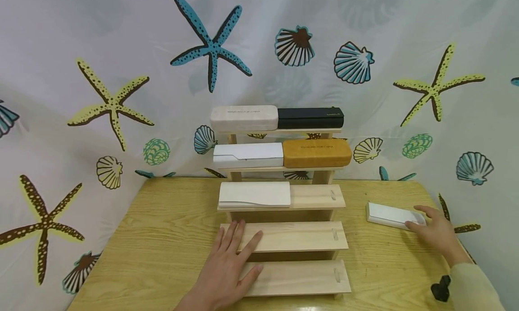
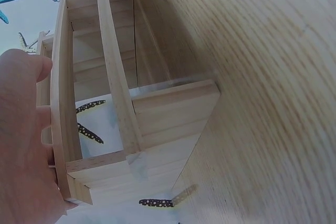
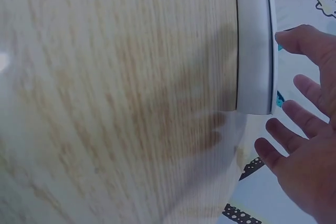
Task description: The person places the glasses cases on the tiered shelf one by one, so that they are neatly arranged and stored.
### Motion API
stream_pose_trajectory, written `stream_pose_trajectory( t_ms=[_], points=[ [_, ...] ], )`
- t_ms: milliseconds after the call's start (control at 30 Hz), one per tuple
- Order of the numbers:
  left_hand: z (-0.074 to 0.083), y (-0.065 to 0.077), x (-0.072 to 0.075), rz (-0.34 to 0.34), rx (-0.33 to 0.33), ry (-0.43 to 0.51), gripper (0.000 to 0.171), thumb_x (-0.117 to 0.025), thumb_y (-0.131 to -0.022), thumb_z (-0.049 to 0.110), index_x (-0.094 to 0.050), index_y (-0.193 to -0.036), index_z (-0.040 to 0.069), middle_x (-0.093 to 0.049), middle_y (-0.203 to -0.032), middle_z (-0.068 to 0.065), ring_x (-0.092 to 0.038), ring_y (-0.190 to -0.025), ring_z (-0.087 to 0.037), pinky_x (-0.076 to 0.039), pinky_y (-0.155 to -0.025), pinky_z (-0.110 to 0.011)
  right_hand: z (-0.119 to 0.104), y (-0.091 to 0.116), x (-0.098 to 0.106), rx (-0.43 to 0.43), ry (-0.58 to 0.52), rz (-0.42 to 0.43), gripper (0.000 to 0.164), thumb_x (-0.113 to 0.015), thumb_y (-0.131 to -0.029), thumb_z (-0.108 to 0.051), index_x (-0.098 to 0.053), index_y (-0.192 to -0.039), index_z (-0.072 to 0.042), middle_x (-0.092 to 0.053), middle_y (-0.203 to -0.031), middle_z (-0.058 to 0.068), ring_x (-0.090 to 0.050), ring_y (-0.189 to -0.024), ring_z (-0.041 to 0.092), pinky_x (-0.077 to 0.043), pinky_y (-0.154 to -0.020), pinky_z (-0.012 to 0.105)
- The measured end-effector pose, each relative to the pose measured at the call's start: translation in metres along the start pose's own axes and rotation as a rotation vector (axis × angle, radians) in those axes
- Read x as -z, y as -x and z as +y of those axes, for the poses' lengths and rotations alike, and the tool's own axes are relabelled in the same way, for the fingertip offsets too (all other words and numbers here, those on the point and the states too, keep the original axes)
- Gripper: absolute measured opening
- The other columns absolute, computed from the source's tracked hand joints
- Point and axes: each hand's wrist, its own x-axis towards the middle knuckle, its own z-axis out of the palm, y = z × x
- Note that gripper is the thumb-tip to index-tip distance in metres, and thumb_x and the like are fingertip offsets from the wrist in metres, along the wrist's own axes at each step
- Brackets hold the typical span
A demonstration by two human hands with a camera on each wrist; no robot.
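A tiered wooden rack (image 1: 300, 236) stands in the middle of the table. My left hand (image 1: 227, 266) rests on the left end of its lower shelves, fingers spread and fairly straight. In the left wrist view that hand (image 2: 23, 135) lies along the shelf edges. To the right of the rack, a slim white eyeglass case (image 1: 391, 214) lies on the table. My right hand (image 1: 438, 230) is at the case's right end. In the right wrist view, the thumb tip is right at the case's edge, while the other fingers are spread apart beyond its end.
Higher on the rack are a cream case (image 1: 244, 118), a black case (image 1: 311, 118), a white case (image 1: 248, 155), an orange-brown case (image 1: 317, 153) and another white case (image 1: 254, 194). A small black object (image 1: 441, 288) is beside the right sleeve. Patterned cloth (image 1: 259, 40) hangs behind the table.
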Motion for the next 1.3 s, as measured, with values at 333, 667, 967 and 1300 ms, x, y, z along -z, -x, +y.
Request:
stream_pose_trajectory(
  t_ms=[333,667,967,1300],
  points=[
    [0.0,0.0,-0.001,-0.01,0.002,0.017,0.066,-0.058,-0.104,0.05,-0.042,-0.163,0.024,-0.031,-0.169,-0.026,-0.031,-0.158,-0.046,-0.027,-0.124,-0.068,0.005,-0.006,-0.004,-0.007,-0.003,-0.022,0.08,-0.073,-0.1,-0.033,-0.037,-0.153,0.015,-0.03,-0.156,0.047,-0.031,-0.143,0.066,-0.034,-0.113,0.075],
    [0.0,0.0,-0.001,-0.021,0.007,0.019,0.067,-0.057,-0.105,0.052,-0.041,-0.164,0.024,-0.03,-0.17,-0.026,-0.029,-0.158,-0.045,-0.026,-0.124,-0.068,0.012,-0.012,-0.007,-0.004,0.0,-0.068,0.085,-0.075,-0.098,-0.03,-0.031,-0.156,0.015,-0.024,-0.158,0.048,-0.024,-0.144,0.068,-0.026,-0.116,0.078],
    [0.0,0.0,-0.001,-0.009,0.0,0.021,0.067,-0.055,-0.105,0.055,-0.042,-0.163,0.024,-0.031,-0.169,-0.026,-0.032,-0.157,-0.047,-0.026,-0.124,-0.068,0.016,-0.01,-0.008,0.008,-0.013,-0.065,0.085,-0.076,-0.097,-0.025,-0.03,-0.156,0.015,-0.024,-0.158,0.048,-0.025,-0.144,0.068,-0.026,-0.115,0.078],
    [0.0,0.0,0.0,-0.001,0.0,0.019,0.068,-0.056,-0.104,0.056,-0.043,-0.163,0.024,-0.032,-0.169,-0.026,-0.033,-0.156,-0.047,-0.027,-0.123,-0.068,0.018,-0.009,-0.009,0.047,0.096,-0.051,0.095,-0.079,-0.094,-0.043,-0.036,-0.152,0.019,-0.037,-0.138,0.05,-0.047,-0.122,0.063,-0.041,-0.105,0.075]
  ],
)
